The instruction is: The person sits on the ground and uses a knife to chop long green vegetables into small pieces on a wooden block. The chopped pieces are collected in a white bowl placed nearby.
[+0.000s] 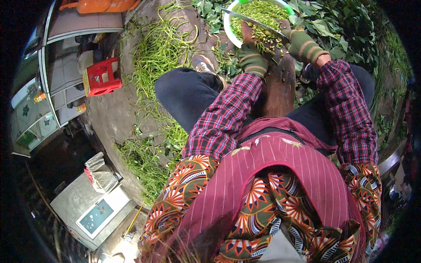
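My right hand [307, 47], in a green striped knitted glove, is closed round the handle end of a knife [256, 22]. The long blade slants up and left across the basin. My left hand [252, 60], in a matching glove, rests beside the wooden board [280, 85] with its fingers bunched together; what they hold, if anything, is hidden. Short cut green pieces [267, 44] lie on the board's far end. Just beyond, a white basin with a green rim [227, 28] holds a heap of chopped green stems [263, 12].
Long green stalks [162, 52] lie strewn over the floor at left. Leafy greens [331, 28] spread behind and right of the basin. My bent legs [182, 90] flank the board. A red plastic stool [103, 76] lies near the shelving at left, with a grey table [76, 199] lower down.
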Motion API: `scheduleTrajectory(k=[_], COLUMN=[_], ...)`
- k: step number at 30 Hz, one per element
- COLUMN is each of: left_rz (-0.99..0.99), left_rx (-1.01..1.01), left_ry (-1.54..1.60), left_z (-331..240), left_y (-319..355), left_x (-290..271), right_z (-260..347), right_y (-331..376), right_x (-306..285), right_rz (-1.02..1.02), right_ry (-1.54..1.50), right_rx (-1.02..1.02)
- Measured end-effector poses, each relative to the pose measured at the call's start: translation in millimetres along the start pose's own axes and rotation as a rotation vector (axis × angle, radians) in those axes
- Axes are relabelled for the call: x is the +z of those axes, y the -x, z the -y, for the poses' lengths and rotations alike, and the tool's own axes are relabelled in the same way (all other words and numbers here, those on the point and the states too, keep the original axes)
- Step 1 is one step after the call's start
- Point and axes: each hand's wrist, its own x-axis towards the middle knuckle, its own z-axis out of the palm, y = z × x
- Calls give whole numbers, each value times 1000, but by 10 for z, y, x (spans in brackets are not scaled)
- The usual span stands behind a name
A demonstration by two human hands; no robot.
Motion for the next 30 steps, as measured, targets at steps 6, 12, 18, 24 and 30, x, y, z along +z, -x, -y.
scheduleTrajectory(k=[6,12,18,24,30], left_rz=[135,-75,160,305,369], left_rx=[-56,-31,33,-6,-42], left_ry=[265,554,642,496,465], left_z=[188,35,128,116,119], left_y=[-75,-62,-177,-135,-106], left_x=[42,-574,-399,-321,-332], right_z=[17,-6,154,74,-32], right_y=[23,99,206,257,205], right_x=[36,38,62,171,315], right_rz=[45,88,162,177,200], right_ry=[57,101,136,182,203], right_rx=[-7,-3,-10,20,-9])
